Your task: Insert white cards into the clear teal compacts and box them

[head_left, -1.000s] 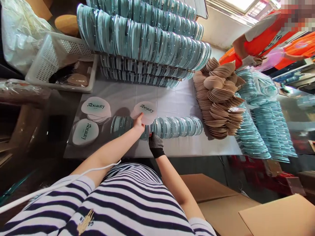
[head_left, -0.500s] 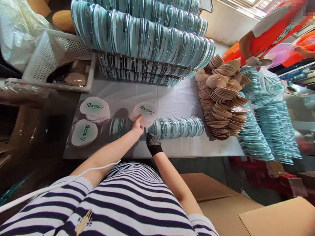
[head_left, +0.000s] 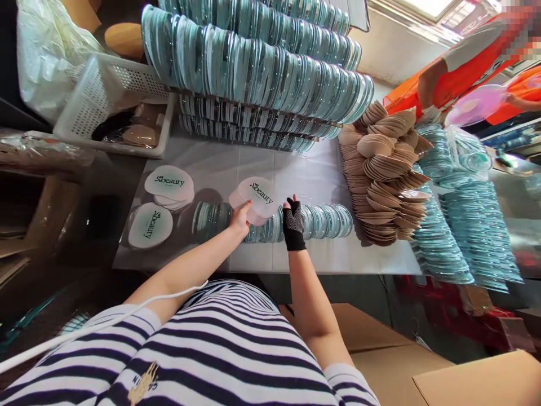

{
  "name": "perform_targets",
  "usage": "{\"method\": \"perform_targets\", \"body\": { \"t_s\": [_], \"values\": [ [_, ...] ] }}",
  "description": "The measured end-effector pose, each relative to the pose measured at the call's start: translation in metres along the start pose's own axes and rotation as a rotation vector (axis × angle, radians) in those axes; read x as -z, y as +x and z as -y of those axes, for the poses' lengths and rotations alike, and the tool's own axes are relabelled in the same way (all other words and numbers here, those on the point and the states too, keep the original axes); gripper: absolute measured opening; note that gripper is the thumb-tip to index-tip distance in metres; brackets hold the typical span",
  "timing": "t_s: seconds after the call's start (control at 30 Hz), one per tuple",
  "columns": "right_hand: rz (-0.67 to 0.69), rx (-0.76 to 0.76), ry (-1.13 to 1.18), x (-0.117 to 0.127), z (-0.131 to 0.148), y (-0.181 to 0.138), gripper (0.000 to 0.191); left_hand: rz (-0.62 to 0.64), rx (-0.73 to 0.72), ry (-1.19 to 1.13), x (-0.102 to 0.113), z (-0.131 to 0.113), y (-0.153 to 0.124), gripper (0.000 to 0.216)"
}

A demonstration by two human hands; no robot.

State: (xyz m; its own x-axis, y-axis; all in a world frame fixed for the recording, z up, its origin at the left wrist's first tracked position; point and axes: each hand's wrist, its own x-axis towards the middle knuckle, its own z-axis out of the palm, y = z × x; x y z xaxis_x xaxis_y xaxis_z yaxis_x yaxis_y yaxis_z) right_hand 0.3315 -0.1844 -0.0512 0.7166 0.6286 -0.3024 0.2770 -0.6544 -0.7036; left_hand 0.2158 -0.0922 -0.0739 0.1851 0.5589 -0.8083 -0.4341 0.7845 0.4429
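My left hand point(head_left: 242, 219) is closed around a few white oval cards printed "beauty" point(head_left: 258, 197), held fanned above the near row on the table. My right hand point(head_left: 293, 221), in a black fingerless glove with a dotted palm, is just right of those cards. Its fingers are apart, and nothing shows in them. Beneath both hands runs a row of clear, bluish round pieces standing on edge point(head_left: 325, 221); my hands and the cards hide part of it. Left of them lie a small pile of the same cards point(head_left: 169, 183) and another printed card point(head_left: 150, 225).
Long racked rows of clear bluish pieces point(head_left: 253, 67) stand at the table's back. Stacked tan ovals point(head_left: 380, 186) and more bluish stacks point(head_left: 477, 225) are on the right. A white basket point(head_left: 110, 84) is back left, open cardboard boxes point(head_left: 397, 361) below right. Co-workers in orange point(head_left: 460, 67) stand far right.
My right hand has moved right and up from beside the held cards, and its fingers have spread. My left hand still holds the cards. The whole view has shifted slightly.
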Motion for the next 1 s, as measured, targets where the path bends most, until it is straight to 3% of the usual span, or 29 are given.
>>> {"method": "perform_targets", "body": {
  "t_s": [0.17, 0.23, 0.3, 0.47, 0.57, 0.67, 0.8, 1.0],
  "values": [
    [-0.082, 0.313, -0.23, -0.009, 0.04, -0.017, 0.047, 0.129, -0.047, 0.076, 0.017, -0.01, -0.017, 0.036],
    [-0.04, 0.343, -0.258, -0.02, 0.054, -0.027, 0.041, 0.176, -0.05, 0.106, 0.019, -0.015, -0.02, 0.037],
    [-0.001, 0.257, -0.254, -0.026, 0.061, -0.033, 0.039, 0.194, -0.048, 0.112, 0.019, -0.022, -0.018, 0.034],
    [-0.095, 0.065, -0.398, -0.004, 0.046, -0.071, 0.043, -0.01, -0.095, 0.032, 0.019, -0.054, 0.004, 0.017],
    [0.134, 0.018, -0.571, -0.003, 0.03, -0.123, 0.038, -0.068, -0.104, 0.013, 0.026, -0.069, 0.021, 0.015],
    [0.381, -0.076, -0.677, -0.024, 0.026, -0.154, 0.036, -0.093, -0.072, 0.019, 0.034, -0.069, 0.03, 0.016],
    [0.443, -0.142, -0.743, -0.048, 0.04, -0.14, 0.033, -0.06, -0.055, 0.037, 0.039, -0.064, 0.032, 0.015],
    [0.464, -0.141, -0.75, -0.038, 0.05, -0.13, 0.032, -0.092, -0.083, -0.031, 0.039, -0.069, 0.038, 0.024]
  ]
}}
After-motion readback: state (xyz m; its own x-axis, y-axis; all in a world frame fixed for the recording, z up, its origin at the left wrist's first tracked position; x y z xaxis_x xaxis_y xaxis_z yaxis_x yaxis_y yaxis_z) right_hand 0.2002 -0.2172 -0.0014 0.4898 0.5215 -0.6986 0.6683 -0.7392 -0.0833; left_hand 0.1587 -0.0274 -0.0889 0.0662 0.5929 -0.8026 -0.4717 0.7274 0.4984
